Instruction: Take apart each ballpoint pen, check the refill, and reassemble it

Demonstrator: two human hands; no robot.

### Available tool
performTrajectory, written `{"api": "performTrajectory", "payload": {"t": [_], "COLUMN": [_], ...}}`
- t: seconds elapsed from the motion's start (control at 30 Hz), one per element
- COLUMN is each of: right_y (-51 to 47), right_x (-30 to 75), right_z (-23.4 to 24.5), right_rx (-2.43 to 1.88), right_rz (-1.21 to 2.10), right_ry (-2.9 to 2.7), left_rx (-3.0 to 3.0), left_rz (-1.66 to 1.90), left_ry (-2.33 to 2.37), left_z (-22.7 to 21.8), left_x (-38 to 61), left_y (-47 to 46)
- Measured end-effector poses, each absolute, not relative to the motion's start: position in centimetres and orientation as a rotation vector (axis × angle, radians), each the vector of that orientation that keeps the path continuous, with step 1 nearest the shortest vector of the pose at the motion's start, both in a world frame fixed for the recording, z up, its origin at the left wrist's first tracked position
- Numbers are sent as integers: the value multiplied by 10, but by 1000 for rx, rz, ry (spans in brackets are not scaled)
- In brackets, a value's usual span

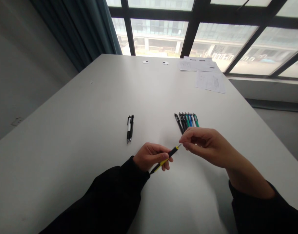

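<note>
A white counter (102,97) occupies most of the frame. Right of centre, the right hand (209,146) is held narrow, thumb and fingertips together; the left hand (152,156), lower centre, grasps a yellow-and-black pen (172,151). Beyond the right hand lies a row of pens (187,121); a pair of pens (129,126) lies left of centre. The held pen sits between the hands, its long axis slanting from lower left to upper right, pointing at the right fingertips. Its yellow barrel ends in a dark grip, yellow collar and thin tip (179,145); whether the right fingers pinch that tip cannot be determined.
</note>
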State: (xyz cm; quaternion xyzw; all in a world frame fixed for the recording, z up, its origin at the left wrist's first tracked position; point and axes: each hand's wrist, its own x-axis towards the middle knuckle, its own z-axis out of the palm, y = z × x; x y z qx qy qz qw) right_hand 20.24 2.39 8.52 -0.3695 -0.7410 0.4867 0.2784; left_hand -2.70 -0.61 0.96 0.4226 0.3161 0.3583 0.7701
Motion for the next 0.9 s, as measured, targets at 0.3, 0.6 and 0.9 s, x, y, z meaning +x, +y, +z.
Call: {"api": "performTrajectory", "payload": {"t": [0.3, 0.6, 0.9], "right_y": [24, 31, 30], "right_x": [203, 193, 198], "right_z": [81, 53, 65], "right_rx": [-919, -1296, -1110], "right_rz": [1500, 1102, 1109], "right_ry": [-1982, -2415, -2216], "left_rx": [887, 859, 889], "left_rz": [810, 873, 986], "left_ry": [655, 555, 513], "left_z": [6, -4, -5], "left_x": [-27, -30, -25], "left_y": [-5, -6, -8]}}
